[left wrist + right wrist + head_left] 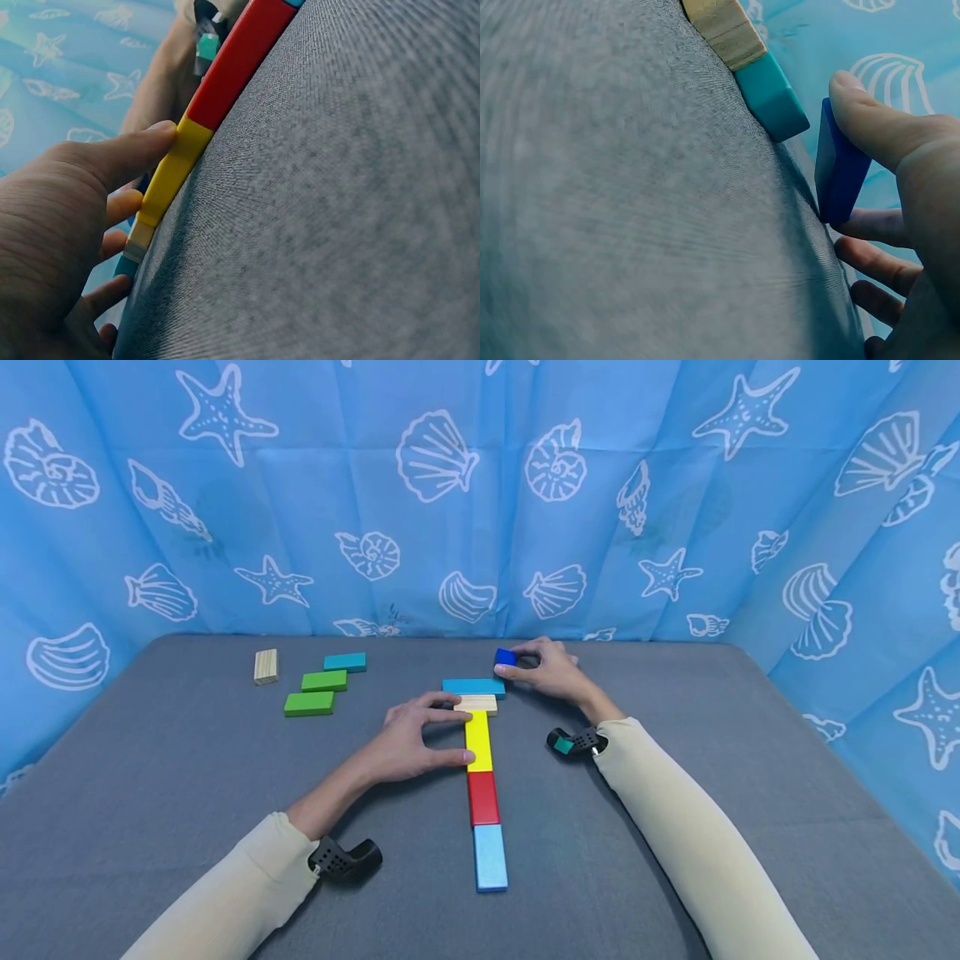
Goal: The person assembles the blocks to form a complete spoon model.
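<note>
A line of blocks runs away from me: light blue block (491,858), red block (483,797), yellow block (480,745). Across its far end lie a plain wooden block (480,703) and, behind that, a teal block (472,687). My left hand (405,739) rests beside the yellow block, thumb and index tips touching its left side with the fingers extended. Past the teal block's right end, my right hand (551,668) pinches a dark blue block (840,169) between thumb and fingers, tilted and apart from the teal one in the right wrist view.
At the back left lie a wooden block (266,667), another teal block (345,662), a green block (324,681) and a second green block (309,703). A grey cloth (187,827) covers the table. Behind it hangs a blue shell-patterned curtain (480,527).
</note>
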Demonstrator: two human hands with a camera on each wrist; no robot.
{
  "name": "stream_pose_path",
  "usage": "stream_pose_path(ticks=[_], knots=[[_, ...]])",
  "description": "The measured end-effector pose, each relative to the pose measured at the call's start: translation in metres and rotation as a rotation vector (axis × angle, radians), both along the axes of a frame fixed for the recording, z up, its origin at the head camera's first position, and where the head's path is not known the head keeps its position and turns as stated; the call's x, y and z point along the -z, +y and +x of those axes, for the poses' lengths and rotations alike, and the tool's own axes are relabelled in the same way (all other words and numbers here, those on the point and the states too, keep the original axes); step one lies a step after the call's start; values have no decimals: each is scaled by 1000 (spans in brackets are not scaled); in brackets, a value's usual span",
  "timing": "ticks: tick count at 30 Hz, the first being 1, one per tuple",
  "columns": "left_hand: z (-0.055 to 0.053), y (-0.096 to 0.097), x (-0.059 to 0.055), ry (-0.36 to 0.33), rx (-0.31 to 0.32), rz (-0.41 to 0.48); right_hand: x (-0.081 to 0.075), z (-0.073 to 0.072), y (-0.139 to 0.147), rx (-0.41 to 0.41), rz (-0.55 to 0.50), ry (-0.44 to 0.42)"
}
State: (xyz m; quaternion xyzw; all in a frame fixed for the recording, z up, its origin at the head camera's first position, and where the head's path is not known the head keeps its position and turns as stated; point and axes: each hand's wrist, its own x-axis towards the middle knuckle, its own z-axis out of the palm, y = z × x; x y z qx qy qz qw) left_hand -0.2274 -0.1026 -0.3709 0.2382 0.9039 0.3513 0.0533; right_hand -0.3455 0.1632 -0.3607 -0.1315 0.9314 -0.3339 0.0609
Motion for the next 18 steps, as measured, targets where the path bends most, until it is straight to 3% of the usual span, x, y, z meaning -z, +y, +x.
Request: stream_pose_path(ticks=[18], knots=[[-1,0,0,-2,5,2,3,4,-4,-21,40,57]])
